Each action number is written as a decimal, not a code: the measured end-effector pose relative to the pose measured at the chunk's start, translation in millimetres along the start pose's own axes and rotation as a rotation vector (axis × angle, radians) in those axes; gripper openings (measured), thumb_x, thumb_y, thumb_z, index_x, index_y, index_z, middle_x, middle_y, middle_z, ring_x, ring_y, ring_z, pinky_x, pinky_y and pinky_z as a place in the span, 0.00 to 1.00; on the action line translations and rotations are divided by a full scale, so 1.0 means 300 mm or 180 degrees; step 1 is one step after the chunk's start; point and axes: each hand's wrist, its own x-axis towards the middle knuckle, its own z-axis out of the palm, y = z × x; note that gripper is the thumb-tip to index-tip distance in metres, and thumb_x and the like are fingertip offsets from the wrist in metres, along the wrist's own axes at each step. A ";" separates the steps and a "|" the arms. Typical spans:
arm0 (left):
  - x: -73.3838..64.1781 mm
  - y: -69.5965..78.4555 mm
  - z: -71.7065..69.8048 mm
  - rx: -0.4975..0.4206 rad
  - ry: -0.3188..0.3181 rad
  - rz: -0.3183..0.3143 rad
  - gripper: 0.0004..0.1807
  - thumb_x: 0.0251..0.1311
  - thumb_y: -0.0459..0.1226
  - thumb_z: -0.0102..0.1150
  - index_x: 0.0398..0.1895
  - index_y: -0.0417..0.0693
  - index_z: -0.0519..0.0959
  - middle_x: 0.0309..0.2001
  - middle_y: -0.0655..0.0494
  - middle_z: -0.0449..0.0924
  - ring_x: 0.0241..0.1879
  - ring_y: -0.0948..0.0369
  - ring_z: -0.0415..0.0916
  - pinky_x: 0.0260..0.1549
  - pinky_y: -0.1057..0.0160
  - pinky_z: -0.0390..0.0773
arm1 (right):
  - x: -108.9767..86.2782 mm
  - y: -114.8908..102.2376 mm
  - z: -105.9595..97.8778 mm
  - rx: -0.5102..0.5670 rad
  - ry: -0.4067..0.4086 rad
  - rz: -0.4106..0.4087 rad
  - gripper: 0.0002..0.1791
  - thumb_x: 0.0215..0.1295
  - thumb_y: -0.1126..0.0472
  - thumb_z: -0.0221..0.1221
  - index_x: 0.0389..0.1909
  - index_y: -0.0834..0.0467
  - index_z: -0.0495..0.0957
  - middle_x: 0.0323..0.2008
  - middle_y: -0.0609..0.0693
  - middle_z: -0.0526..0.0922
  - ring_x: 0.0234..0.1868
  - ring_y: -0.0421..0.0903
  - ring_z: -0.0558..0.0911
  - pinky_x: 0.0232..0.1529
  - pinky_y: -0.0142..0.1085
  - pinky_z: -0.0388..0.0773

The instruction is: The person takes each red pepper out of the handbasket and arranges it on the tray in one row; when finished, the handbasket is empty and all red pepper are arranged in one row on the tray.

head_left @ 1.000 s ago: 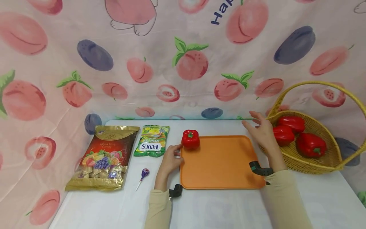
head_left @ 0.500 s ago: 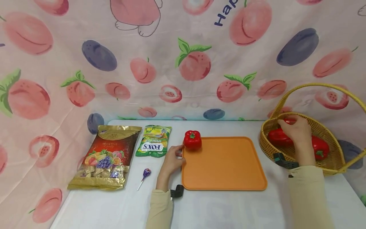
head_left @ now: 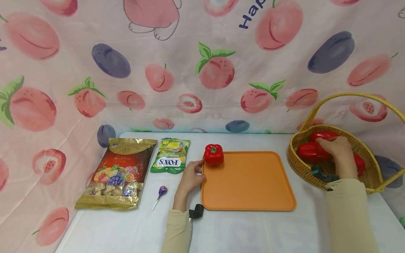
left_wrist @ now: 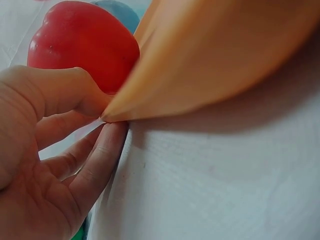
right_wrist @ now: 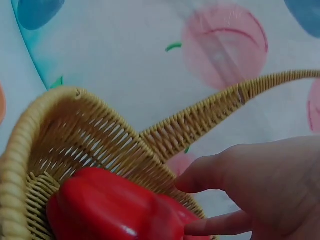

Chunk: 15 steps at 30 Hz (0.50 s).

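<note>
My left hand (head_left: 191,179) pinches the left rim of the orange tray (head_left: 250,182), thumb above and fingers below in the left wrist view, where the tray (left_wrist: 210,55) looms large. A red bell pepper (head_left: 213,155) stands on the tray's back left corner, just beyond the thumb. My right hand (head_left: 341,153) is down in the yellow wicker basket (head_left: 292,163), over several red bell peppers (head_left: 311,153). In the right wrist view, its thumb and a finger stand apart, the finger right at a bell pepper (right_wrist: 110,207). Its other fingers are hidden.
The basket's tall handle (head_left: 351,94) arches above the right arm. At the left lie a large mixed fruit candy bag (head_left: 118,172), a green candy packet (head_left: 171,155) and a lollipop (head_left: 162,191). A fruit-printed cloth (head_left: 202,88) hangs behind the white table.
My right hand has moved from over the tray's back right corner into the basket, then slightly right and toward me among the peppers. The left hand stays on the tray's rim.
</note>
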 end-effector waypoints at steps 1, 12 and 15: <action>0.000 0.000 -0.001 -0.0008 -0.0004 0.0015 0.31 0.53 0.26 0.63 0.64 0.42 0.74 0.54 0.46 0.74 0.45 0.55 0.75 0.44 0.59 0.81 | 0.003 0.008 0.000 0.0087 -0.0071 0.0058 0.45 0.67 0.41 0.49 0.61 0.82 0.58 0.55 0.78 0.63 0.49 0.69 0.70 0.40 0.53 0.80; -0.001 0.003 -0.001 -0.0030 -0.0020 0.0023 0.31 0.53 0.26 0.63 0.64 0.42 0.74 0.54 0.46 0.74 0.45 0.55 0.76 0.44 0.59 0.81 | 0.034 0.046 0.016 0.0511 -0.0473 0.0268 0.52 0.68 0.40 0.50 0.68 0.82 0.44 0.64 0.78 0.56 0.52 0.68 0.74 0.47 0.58 0.79; -0.002 0.001 -0.004 -0.0030 -0.0013 0.0018 0.31 0.53 0.26 0.63 0.64 0.42 0.74 0.54 0.46 0.74 0.45 0.54 0.76 0.44 0.59 0.81 | 0.043 0.043 0.020 0.0526 -0.0558 0.0281 0.53 0.68 0.39 0.50 0.67 0.83 0.44 0.64 0.77 0.57 0.45 0.62 0.80 0.47 0.57 0.79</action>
